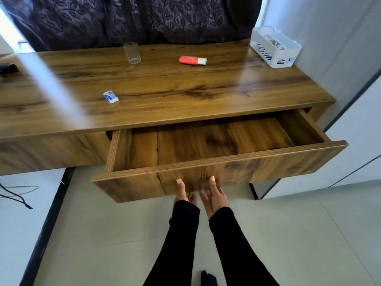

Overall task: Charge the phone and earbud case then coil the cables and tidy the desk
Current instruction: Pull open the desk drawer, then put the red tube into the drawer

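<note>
A wooden desk [165,83] fills the view. Its right-hand drawer [216,172] is pulled out, and the part of its inside that I see holds nothing. My left hand [184,195] and my right hand [214,196] are side by side at the lower edge of the drawer front, thumbs up against the panel, fingers curled under it. A white slotted basket [275,47] with coiled white cables inside stands at the desk's back right corner. No phone or earbud case is visible.
On the desk top stand a clear drinking glass [132,53], a red tube with a white cap [192,60] lying flat, and a small white and blue packet [111,96]. A dark object [8,68] sits at the far left. Black cables [16,195] trail on the floor at left.
</note>
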